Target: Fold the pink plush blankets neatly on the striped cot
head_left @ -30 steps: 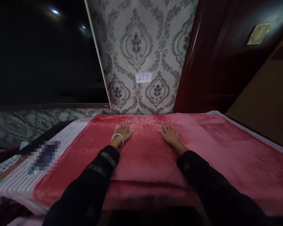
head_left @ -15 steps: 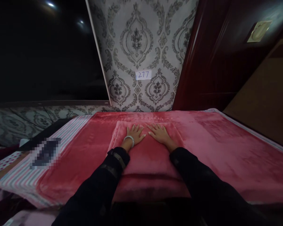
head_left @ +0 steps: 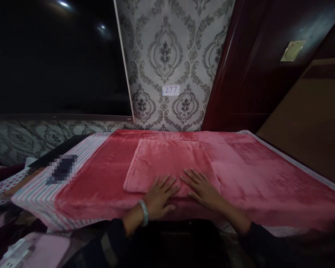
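Observation:
A pink plush cloth [head_left: 170, 160], folded into a flat rectangle, lies on a larger red and pink plush blanket [head_left: 257, 175] spread over the table. On the folded cloth's near left part rests my left hand [head_left: 159, 197], palm down with fingers spread; a pale bangle [head_left: 144, 213] circles its wrist. My right hand [head_left: 202, 190] lies flat over the near right part, its fingers apart. Neither hand grips anything. The folded cloth's near edge is partly hidden under both hands.
A striped cloth border [head_left: 41, 197] runs along the left, with a blurred dark object [head_left: 61, 169] on it. Behind are a large black screen [head_left: 58, 63], patterned wallpaper with a paper marked 277 [head_left: 171, 90], and a dark red panel [head_left: 240, 74]. A white power strip [head_left: 15, 255] sits lower left.
Both hands have slid toward me, from the folded cloth's far part to its near edge, and now lie a little farther apart. The view has shifted slightly.

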Demonstrator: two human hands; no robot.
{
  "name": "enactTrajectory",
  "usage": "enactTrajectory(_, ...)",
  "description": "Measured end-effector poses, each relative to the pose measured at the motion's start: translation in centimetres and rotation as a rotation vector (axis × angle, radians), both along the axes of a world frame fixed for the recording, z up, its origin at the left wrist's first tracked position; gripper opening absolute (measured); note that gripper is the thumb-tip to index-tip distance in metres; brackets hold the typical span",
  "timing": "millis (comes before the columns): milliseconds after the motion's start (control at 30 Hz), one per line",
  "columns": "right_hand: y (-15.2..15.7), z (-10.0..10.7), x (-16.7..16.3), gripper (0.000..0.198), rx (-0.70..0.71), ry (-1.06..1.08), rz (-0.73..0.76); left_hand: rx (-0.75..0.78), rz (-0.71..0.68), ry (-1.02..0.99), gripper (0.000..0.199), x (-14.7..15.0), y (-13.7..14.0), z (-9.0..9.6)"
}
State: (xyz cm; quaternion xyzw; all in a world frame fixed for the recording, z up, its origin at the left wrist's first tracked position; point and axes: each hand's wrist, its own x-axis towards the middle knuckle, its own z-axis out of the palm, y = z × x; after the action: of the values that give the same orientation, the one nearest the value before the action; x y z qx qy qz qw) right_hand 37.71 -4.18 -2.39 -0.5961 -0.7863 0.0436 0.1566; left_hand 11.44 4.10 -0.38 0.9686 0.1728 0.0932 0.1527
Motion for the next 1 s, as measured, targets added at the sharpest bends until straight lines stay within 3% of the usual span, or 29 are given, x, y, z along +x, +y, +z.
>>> enactTrajectory(67,-2.1,-1.1,0.9,0.056,0.088,0.076,0.017,-0.051,-0.035,-0.097,0.058,-2.0,-0.9,-0.2)
enactTrajectory(133,-3.2,-1.6,2.3,0.053,0.185,0.208,-0.044,-0.086,0.059,-0.269,0.045,-3.9,0.1,0.6)
enactTrajectory(267,-2.6,-1.9,5.6,0.061,0.350,0.592,-0.428,-0.139,0.596,-0.704,0.049,-7.2,5.6,3.5)
enactTrajectory(333,-1.7,-2.1,6.6,0.070,0.316,0.800,-0.601,-0.351,0.887,-0.803,0.057,-8.3,8.1,4.3)
enactTrajectory(400,-0.8,-2.2,6.9,0.072,0.238,0.959,-0.686,-0.689,0.997,-0.802,0.062,-8.8,9.5,4.4)
enactTrajectory(500,0.3,-1.9,6.7,0.067,0.159,1.092,-0.698,-1.071,0.850,-0.757,0.061,-8.6,10.0,4.1)
enactTrajectory(567,0.8,-1.3,6.4,0.065,0.115,1.141,-0.706,-1.173,0.785,-0.763,0.058,-8.1,9.8,4.2)
enactTrajectory(633,0.9,-0.5,6.2,0.064,0.074,1.178,-0.709,-1.240,0.804,-0.761,0.052,-7.5,9.8,4.5)
enactTrajectory(700,0.7,0.3,5.8,0.058,0.009,1.262,-0.621,-1.306,0.834,-0.738,0.043,-7.1,9.9,4.9)
enactTrajectory(833,0.3,1.1,4.9,0.051,-0.129,1.474,-0.359,-1.401,0.874,-0.711,0.035,-6.3,10.3,5.0)
enactTrajectory(900,0.6,1.5,4.7,0.052,-0.116,1.483,-0.395,-1.376,0.814,-0.741,0.043,-5.8,10.1,5.2)
enactTrajectory(1000,2.0,3.0,5.6,0.060,-0.046,1.423,-0.569,-1.250,0.717,-0.804,0.065,-4.7,9.3,6.3)
